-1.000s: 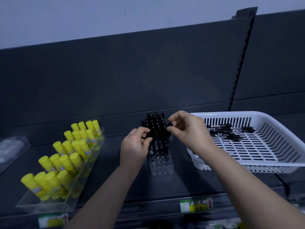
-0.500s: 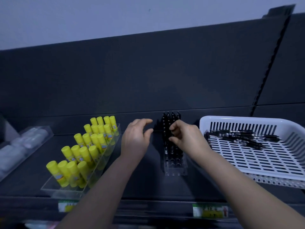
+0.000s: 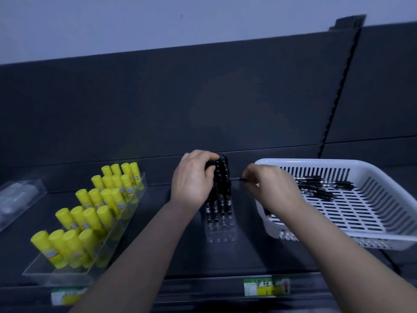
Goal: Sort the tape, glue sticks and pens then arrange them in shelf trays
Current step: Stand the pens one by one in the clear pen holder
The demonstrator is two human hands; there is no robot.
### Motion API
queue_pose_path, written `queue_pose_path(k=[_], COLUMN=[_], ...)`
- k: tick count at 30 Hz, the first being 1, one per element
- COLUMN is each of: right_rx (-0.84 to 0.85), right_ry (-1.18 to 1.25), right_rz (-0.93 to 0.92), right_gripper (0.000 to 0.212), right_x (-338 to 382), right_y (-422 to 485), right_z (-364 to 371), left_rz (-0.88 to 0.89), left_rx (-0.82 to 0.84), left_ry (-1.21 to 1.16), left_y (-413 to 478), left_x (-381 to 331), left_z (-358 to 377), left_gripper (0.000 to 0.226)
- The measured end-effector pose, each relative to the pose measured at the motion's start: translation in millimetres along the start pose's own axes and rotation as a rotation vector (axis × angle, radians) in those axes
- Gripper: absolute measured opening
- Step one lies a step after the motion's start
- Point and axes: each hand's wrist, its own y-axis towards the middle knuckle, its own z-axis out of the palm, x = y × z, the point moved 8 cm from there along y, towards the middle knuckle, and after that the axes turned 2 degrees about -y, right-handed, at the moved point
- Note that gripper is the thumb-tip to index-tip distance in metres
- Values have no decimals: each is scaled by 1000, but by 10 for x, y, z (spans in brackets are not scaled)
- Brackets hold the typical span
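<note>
Black pens (image 3: 220, 177) stand packed in a narrow clear pen tray (image 3: 221, 231) at the shelf's middle. My left hand (image 3: 191, 179) curls over the top left of these standing pens, fingers touching them. My right hand (image 3: 270, 188) is just right of the tray, at the basket's left rim, and pinches one black pen (image 3: 243, 180) whose tip points left toward the tray. Several more loose black pens (image 3: 320, 186) lie in the white slotted basket (image 3: 383, 213). Yellow glue sticks (image 3: 94, 206) stand in rows in a clear tray (image 3: 56, 273) on the left.
A clear tray with pale tape rolls (image 3: 15, 197) sits at the far left edge. The dark shelf back panel (image 3: 203, 109) rises behind everything. Price labels (image 3: 266, 286) line the shelf's front lip. Dark shelf surface shows between the trays.
My left hand went from open beside the pen tray to curled onto the standing pens. My right hand drew back right from the tray and now shows a pen in its fingers.
</note>
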Motion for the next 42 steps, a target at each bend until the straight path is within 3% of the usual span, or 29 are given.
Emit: queue_pose_path(k=[4,10,15,18,22,27,31,34,37,42], right_rx=[14,61,106,111,143,181,242,343,450,626], right_ry=[-189,-187,-164,-148,-149,-97,-86,-58,-42,-119], right_rz=[97,209,265,302,344,313,255,201,193,242], right_gripper=[19,20,21,20,21,24,25,20,16,39], right_x=[-648,-1426,-1856,-2100,-2330,-2338,-2180,-1973,-1761,-1633], right_y=[-133,-360,-453,-460,-433,-324,-259,-200,-109,-90], right_z=[-102,-166,-197,-199,-201,-136,-23,135,336,632], left_rz=[24,41,-19,-43,-63,-99,-73,24,131,350], left_rx=[106,335,703,802,885,790,878,1028,1109,1101], left_ry=[12,41,310,458,502,295,498,646,615,539], left_y=[98,245,163,93,28,212,214,37,-101,-169], left_x=[-344,-910,-971,-931,-934,-945,-791,-767,-818,-895], left_z=[385,1155,1965,2214,2465,2463,2360,2410,2510,2481], left_gripper=[23,24,20,34,34,27,28,25,30,22])
